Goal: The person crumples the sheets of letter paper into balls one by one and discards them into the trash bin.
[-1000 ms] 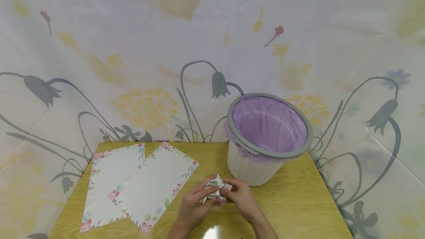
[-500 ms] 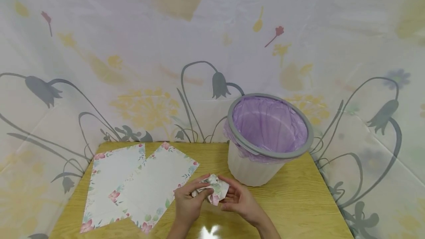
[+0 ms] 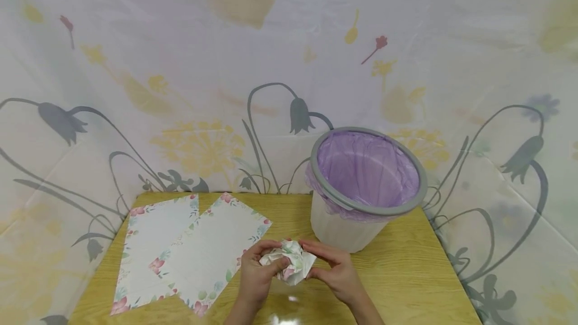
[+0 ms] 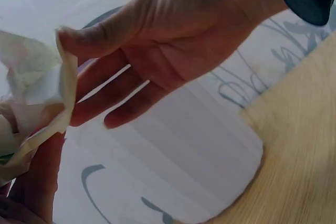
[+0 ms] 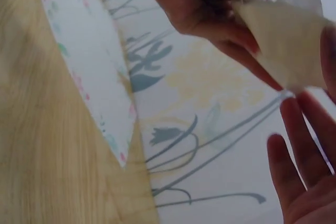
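A crumpled ball of floral paper [image 3: 290, 261] sits between both hands just above the wooden table [image 3: 406, 280], near its front edge. My left hand [image 3: 255, 272] grips its left side with curled fingers. My right hand [image 3: 337, 271] cups the right side. In the left wrist view the right hand [image 4: 173, 40] has its thumb against the edge of the paper [image 4: 31, 87], fingers stretched below. In the right wrist view the left hand [image 5: 210, 3] clutches the paper [image 5: 286, 40], with the right hand's fingers [image 5: 304, 150] spread beneath.
A white bin [image 3: 336, 229] with a grey rim and purple liner stands at the back right of the table, just behind the hands. Two flat floral-bordered sheets [image 3: 151, 245] [image 3: 212, 252] lie overlapping on the left. A flower-patterned cloth [image 3: 226, 64] hangs behind.
The hands have worked the paper ball round between them. It now looks larger and sits a little lower and further left; the left hand's fingers have curled more over it.
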### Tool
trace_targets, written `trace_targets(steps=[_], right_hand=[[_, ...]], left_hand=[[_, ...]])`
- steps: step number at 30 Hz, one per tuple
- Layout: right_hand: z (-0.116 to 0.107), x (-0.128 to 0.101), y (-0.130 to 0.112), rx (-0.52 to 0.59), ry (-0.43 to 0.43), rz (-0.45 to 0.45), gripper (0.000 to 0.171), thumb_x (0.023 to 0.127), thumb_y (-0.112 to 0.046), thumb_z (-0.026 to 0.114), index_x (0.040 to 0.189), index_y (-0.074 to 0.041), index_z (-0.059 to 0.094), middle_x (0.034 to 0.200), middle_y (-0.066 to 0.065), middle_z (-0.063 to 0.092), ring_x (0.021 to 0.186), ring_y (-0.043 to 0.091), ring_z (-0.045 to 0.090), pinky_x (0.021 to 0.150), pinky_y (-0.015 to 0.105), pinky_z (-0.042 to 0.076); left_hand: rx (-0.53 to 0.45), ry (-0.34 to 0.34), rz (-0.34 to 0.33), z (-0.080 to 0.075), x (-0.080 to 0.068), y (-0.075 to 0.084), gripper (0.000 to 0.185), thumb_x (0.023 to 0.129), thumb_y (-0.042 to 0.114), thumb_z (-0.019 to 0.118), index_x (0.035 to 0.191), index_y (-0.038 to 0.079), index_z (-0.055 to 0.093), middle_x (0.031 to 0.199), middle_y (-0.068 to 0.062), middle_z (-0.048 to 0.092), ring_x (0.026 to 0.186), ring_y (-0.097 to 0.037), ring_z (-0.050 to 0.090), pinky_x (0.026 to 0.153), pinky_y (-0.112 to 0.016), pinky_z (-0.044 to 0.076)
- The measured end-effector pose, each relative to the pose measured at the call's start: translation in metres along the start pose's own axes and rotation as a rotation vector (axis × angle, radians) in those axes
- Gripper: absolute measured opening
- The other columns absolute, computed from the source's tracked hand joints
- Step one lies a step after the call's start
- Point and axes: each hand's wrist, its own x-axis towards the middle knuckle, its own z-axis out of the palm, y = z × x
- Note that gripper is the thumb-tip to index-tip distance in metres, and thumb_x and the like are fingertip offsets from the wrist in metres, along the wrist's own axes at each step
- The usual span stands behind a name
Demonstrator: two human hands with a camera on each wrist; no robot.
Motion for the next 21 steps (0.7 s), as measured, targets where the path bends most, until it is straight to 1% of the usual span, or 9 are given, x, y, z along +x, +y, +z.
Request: trace_targets(steps=[2, 5, 7, 10, 12, 15, 18, 21], right_hand=[[0.002, 0.001, -0.002, -0.032, 0.039, 0.01, 0.052, 0.081, -0.005, 0.076, 0.127, 0.013, 0.059, 0.128, 0.029, 0.06, 0.12, 0.023, 0.06, 0.098, 0.038, 0.051], [0.006, 0.002, -0.004, -0.049, 0.075, 0.038, 0.054, 0.078, 0.0, 0.078, 0.127, 0.014, 0.059, 0.125, 0.032, 0.059, 0.117, 0.021, 0.061, 0.095, 0.04, 0.053], [0.007, 0.004, -0.006, -0.056, 0.076, 0.055, 0.054, 0.077, 0.004, 0.078, 0.127, 0.013, 0.059, 0.124, 0.033, 0.058, 0.117, 0.021, 0.061, 0.094, 0.04, 0.053], [0.009, 0.006, -0.008, -0.078, 0.066, 0.086, 0.052, 0.078, 0.006, 0.077, 0.127, 0.011, 0.061, 0.121, 0.029, 0.06, 0.114, 0.02, 0.061, 0.089, 0.038, 0.056], [0.01, 0.007, -0.008, -0.112, 0.063, 0.104, 0.052, 0.078, 0.005, 0.078, 0.127, 0.009, 0.062, 0.121, 0.025, 0.061, 0.113, 0.019, 0.061, 0.086, 0.036, 0.057], [0.012, 0.007, -0.008, -0.159, 0.052, 0.135, 0.053, 0.078, 0.002, 0.079, 0.128, 0.007, 0.062, 0.122, 0.02, 0.062, 0.111, 0.017, 0.06, 0.083, 0.035, 0.058], [0.014, 0.007, -0.007, -0.177, 0.043, 0.18, 0.053, 0.078, -0.002, 0.08, 0.127, 0.004, 0.063, 0.121, 0.018, 0.063, 0.111, 0.017, 0.06, 0.082, 0.035, 0.058], [0.016, 0.006, -0.006, -0.157, 0.072, 0.246, 0.049, 0.077, -0.003, 0.081, 0.123, 0.003, 0.066, 0.117, 0.018, 0.064, 0.108, 0.017, 0.061, 0.082, 0.037, 0.059]], left_hand=[[0.018, -0.019, -0.004, 0.0, 0.0, 0.001, 0.028, 0.077, -0.012, 0.077, 0.101, -0.001, 0.067, 0.103, -0.009, 0.073, 0.094, -0.023, 0.071, 0.075, -0.027, 0.059], [0.051, -0.025, -0.006, 0.001, 0.0, 0.0, 0.028, 0.077, -0.011, 0.078, 0.101, -0.005, 0.065, 0.102, -0.006, 0.073, 0.091, -0.021, 0.071, 0.073, -0.027, 0.059], [0.076, -0.026, -0.003, 0.001, 0.0, -0.002, 0.03, 0.077, -0.011, 0.078, 0.102, -0.009, 0.063, 0.102, -0.005, 0.073, 0.091, -0.02, 0.071, 0.073, -0.027, 0.059], [0.128, -0.026, 0.002, 0.003, 0.0, -0.004, 0.034, 0.076, -0.011, 0.078, 0.106, -0.012, 0.062, 0.104, -0.007, 0.074, 0.093, -0.02, 0.071, 0.074, -0.028, 0.059], [0.175, -0.016, 0.005, 0.004, 0.0, -0.005, 0.036, 0.076, -0.009, 0.079, 0.109, -0.01, 0.064, 0.105, -0.01, 0.074, 0.097, -0.021, 0.071, 0.077, -0.029, 0.059], [0.252, 0.009, -0.002, 0.006, -0.001, -0.006, 0.034, 0.077, -0.004, 0.081, 0.109, -0.004, 0.07, 0.107, -0.01, 0.074, 0.104, -0.021, 0.068, 0.083, -0.03, 0.057], [0.287, 0.022, 0.011, 0.006, -0.003, -0.008, 0.028, 0.077, -0.002, 0.081, 0.104, -0.001, 0.074, 0.107, -0.011, 0.074, 0.104, -0.022, 0.068, 0.085, -0.031, 0.057], [0.289, 0.016, 0.059, 0.006, -0.005, -0.011, 0.025, 0.078, -0.004, 0.08, 0.103, -0.002, 0.075, 0.107, -0.015, 0.073, 0.103, -0.025, 0.069, 0.085, -0.033, 0.057]])
